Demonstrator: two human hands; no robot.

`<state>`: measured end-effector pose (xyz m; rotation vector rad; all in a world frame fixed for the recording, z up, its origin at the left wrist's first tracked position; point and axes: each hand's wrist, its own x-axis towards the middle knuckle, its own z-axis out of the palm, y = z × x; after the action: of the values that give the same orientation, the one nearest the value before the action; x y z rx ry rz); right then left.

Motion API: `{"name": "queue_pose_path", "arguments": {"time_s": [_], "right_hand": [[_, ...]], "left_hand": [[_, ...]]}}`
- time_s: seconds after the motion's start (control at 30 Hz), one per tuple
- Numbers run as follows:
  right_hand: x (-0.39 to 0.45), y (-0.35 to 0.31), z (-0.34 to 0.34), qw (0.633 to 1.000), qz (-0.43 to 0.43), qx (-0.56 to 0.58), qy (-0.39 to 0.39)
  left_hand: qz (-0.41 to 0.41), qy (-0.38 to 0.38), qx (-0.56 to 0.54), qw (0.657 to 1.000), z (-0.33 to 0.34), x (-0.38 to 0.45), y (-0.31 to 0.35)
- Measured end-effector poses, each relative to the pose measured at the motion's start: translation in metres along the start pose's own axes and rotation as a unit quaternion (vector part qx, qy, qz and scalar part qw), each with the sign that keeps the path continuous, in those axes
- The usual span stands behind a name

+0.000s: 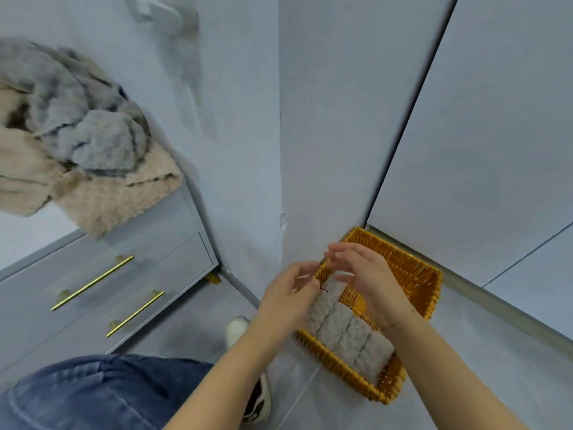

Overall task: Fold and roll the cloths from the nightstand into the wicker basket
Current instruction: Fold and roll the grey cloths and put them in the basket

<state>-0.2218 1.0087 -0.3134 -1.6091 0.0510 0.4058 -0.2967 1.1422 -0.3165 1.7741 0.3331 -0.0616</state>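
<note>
An orange wicker basket (415, 274) stands on the floor in the corner. Several grey rolled cloths (344, 333) lie side by side along its near left side. My left hand (288, 293) hovers over the basket's left rim with its fingers loosely curled, touching the farthest roll. My right hand (366, 277) hangs above the basket with relaxed fingers and holds nothing. On the grey nightstand (148, 249) at the left lies a heap of loose cloths: grey ones (90, 131) on top of beige ones (117, 193).
The nightstand has two drawers with brass bar handles (93, 282). Walls close the corner behind the basket, with a metal strip along the floor at the right. My jeans-clad knee (93, 395) and shoes (257, 395) are at the bottom left.
</note>
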Motion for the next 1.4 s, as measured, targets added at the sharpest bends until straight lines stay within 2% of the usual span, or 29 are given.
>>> {"name": "queue_pose_path", "arguments": {"time_s": [0.17,0.3,0.57,0.67,0.83,1.07,1.17,1.3,1.4], "right_hand": [[-0.046,-0.053,0.040,0.991,-0.064,-0.073,-0.094],[-0.066,-0.081,0.076,0.982,-0.092,-0.114,-0.121],[-0.083,-0.136,0.181,0.942,-0.172,-0.158,-0.240],[-0.076,-0.150,0.231,0.928,-0.184,-0.152,-0.286],[-0.052,-0.159,0.303,0.912,-0.175,-0.162,-0.334],[-0.001,-0.145,0.376,0.903,-0.190,-0.215,-0.319],[0.027,-0.145,0.400,0.892,-0.235,-0.251,-0.293],[0.079,-0.174,0.427,0.881,-0.319,-0.283,-0.207],[0.117,-0.204,0.447,0.878,-0.351,-0.299,-0.127]], "left_hand": [[0.062,0.069,-0.004,0.996,-0.058,-0.040,0.040],[0.086,0.113,-0.014,0.990,-0.108,-0.064,0.053],[0.105,0.231,-0.012,0.967,-0.218,-0.103,0.065],[0.113,0.274,0.005,0.955,-0.268,-0.111,0.060],[0.079,0.327,0.020,0.941,-0.339,-0.107,0.033],[0.011,0.347,0.035,0.937,-0.391,-0.078,-0.022],[0.031,0.356,0.023,0.934,-0.404,-0.067,-0.023],[0.046,0.358,-0.012,0.933,-0.418,-0.053,-0.019],[0.050,0.357,-0.060,0.931,-0.426,-0.049,-0.018]]}}
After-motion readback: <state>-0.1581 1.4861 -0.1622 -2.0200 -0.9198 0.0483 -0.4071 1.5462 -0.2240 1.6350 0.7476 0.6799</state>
